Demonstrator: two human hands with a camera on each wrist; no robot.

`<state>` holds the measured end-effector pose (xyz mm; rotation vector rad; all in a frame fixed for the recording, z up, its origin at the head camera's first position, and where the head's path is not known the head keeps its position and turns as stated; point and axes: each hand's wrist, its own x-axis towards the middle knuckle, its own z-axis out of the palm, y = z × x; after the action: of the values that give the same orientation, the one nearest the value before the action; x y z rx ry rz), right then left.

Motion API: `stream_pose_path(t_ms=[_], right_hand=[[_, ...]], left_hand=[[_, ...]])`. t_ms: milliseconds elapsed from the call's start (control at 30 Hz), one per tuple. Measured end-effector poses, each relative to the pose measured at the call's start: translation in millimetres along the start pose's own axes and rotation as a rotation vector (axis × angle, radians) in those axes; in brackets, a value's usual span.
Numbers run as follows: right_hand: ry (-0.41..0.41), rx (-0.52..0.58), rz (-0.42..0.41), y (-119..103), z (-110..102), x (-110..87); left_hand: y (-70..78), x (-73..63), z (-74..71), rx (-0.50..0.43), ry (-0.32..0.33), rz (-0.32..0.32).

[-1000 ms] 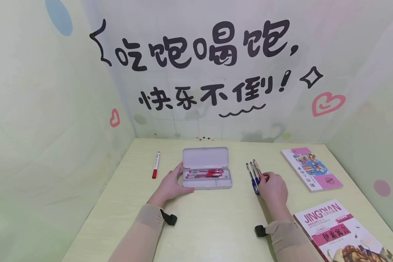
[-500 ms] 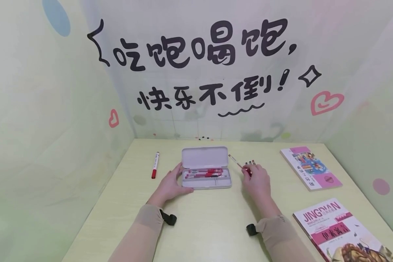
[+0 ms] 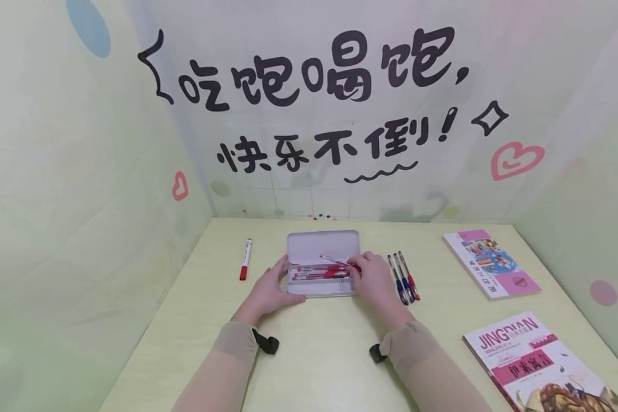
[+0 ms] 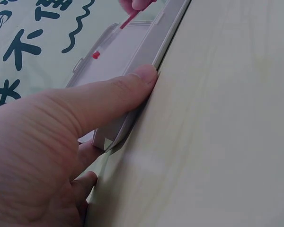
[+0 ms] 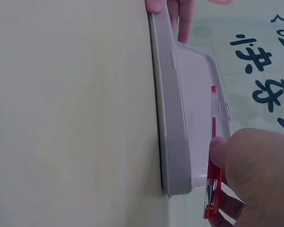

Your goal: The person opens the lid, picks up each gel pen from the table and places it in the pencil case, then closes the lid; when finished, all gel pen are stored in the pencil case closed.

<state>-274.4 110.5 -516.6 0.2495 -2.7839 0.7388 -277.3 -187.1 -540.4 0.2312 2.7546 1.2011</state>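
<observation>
One red gel pen [image 5: 213,171] pinched in right hand [image 3: 376,281], over open pencil case [image 3: 311,288] | left hand [image 3: 266,292] gripping its left end | best lowered level, parallel to the stored red pens [image 3: 314,276]

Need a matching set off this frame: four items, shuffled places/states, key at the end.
Items
1. Red-and-white marker
2. Pencil case
3. Red gel pen above the case's tray
4. JINGDIAN book

Places/states
A. Pinched in the right hand
B. On the table, the nearer of two books at the right
C. Lid up, gripped at one end by the left hand
D. Lying left of the case, touched by neither hand

Pairs: 1-D, 2-C, 3-A, 4-B
</observation>
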Motion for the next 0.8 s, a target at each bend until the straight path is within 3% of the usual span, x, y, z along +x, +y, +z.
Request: stream_pose_path(t_ms=[367,600,800], right_hand=[[-0.006,-0.070,-0.146,-29.2,12.7,9.1],[-0.051,-0.103,-0.165,-39.3,18.9,13.0],[-0.090,-0.105,-0.171,-44.8,25.2,15.1]], left_hand=[[1.3,0.1,-1.4,0.015,-0.005,0.004],[0.7,0.0,-1.3,0.004,-0.002,0.029],[1.2,-0.3,-1.8,0.009,-0.004,0.012]])
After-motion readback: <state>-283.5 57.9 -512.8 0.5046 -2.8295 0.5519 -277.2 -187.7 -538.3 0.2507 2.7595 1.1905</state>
